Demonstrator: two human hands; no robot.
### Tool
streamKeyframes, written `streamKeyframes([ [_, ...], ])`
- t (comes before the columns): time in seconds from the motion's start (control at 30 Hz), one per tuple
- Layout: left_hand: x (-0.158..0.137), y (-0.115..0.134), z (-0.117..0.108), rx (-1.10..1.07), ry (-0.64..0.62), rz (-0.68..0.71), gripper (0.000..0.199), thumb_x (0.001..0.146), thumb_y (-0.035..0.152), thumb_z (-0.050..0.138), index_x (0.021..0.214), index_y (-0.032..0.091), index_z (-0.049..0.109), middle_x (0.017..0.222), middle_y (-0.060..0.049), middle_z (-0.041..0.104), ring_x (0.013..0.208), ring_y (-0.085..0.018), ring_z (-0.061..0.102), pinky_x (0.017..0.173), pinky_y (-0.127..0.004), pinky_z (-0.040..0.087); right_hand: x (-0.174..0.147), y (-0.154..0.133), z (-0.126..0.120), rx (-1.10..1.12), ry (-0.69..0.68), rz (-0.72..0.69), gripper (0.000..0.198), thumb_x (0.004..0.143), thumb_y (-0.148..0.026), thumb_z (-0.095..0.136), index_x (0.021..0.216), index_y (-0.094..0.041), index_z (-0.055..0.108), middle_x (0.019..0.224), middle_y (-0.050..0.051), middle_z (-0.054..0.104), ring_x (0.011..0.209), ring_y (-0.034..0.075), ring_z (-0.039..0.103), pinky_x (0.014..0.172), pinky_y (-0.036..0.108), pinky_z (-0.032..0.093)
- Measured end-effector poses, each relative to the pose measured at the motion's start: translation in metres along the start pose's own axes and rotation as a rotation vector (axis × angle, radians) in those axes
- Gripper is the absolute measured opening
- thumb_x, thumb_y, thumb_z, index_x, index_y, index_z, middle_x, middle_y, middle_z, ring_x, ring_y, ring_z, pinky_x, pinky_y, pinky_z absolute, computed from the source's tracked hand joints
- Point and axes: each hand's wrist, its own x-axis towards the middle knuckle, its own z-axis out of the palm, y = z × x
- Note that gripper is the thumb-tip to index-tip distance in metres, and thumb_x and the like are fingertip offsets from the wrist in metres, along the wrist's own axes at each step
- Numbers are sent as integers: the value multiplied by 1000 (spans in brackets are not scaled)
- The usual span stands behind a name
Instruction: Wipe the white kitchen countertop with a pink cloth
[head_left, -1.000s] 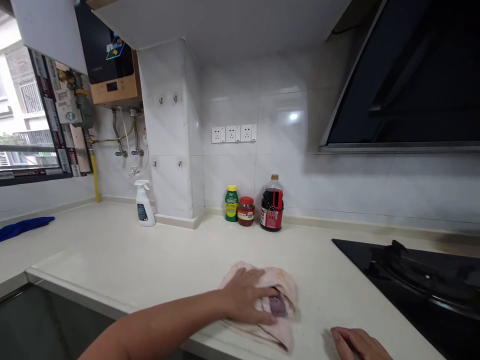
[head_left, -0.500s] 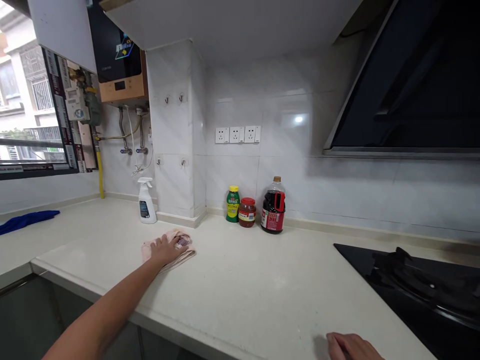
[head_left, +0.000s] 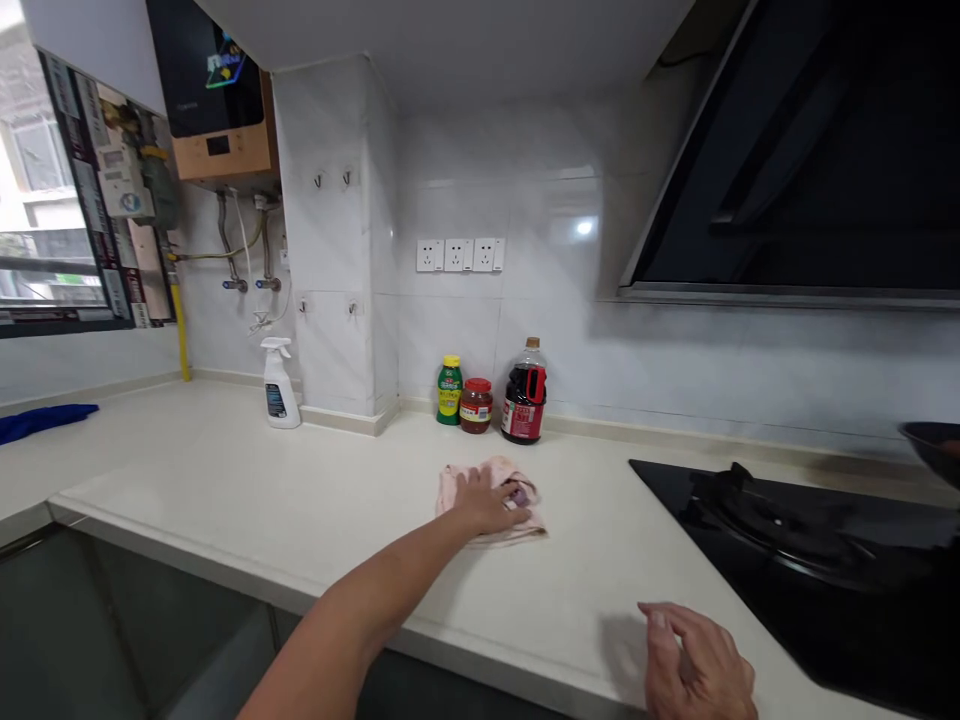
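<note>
My left hand (head_left: 484, 503) lies flat with its fingers spread on a pale pink cloth (head_left: 454, 485) with a purplish patch, pressing it against the white countertop (head_left: 360, 480). Just behind the cloth, against the wall, are a green bottle with a yellow cap (head_left: 449, 392), a red-lidded jar (head_left: 476, 407) and a large bottle of dark liquid (head_left: 525, 395) with a red handle. My right hand (head_left: 697, 660) hovers at the counter's front edge, loosely closed, its thumb near the curled fingers, and nothing visible in it.
On the right a black gas hob (head_left: 810, 545) is set in the counter, under a dark range hood (head_left: 795, 180). A white spray bottle (head_left: 280, 385) stands by the wall pillar (head_left: 330, 240). Blue fabric (head_left: 45, 420) lies far left. Part of a dark pan (head_left: 937, 450) shows at the right edge.
My left hand has slid the cloth rightward along the counter, from near the spray bottle to in front of the jar and bottles. My right hand has risen further into view.
</note>
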Motion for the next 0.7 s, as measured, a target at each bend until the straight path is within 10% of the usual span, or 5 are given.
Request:
streamKeyframes([
  [0.23, -47, 117, 24, -127, -137, 404, 87, 77, 90, 33, 153, 46, 36, 171, -1, 9, 153, -43, 7, 117, -65, 2, 4, -4, -7, 167, 136, 295, 46, 95, -58, 47, 89, -17, 66, 105, 14, 63, 110, 32, 54, 104, 52, 38],
  [0.47, -105, 144, 38, -206, -151, 653, 87, 79, 84, 43, 155, 41, 33, 171, -6, 2, 152, -48, 3, 113, -71, 1, 6, 25, -42, 384, -141, 719, 50, 87, -64, 52, 104, -20, 70, 127, 9, 64, 119, 32, 57, 105, 47, 43],
  [0.7, -115, 145, 53, 3, 45, 695, 83, 81, 67, 53, 149, 20, 47, 160, -23, 25, 144, -47, 25, 110, -67, 16, -26, 51, -34, 48, -471, 370, 66, 89, -69, 35, 117, -20, 69, 131, 12, 63, 126, 37, 54, 112, 59, 36],
])
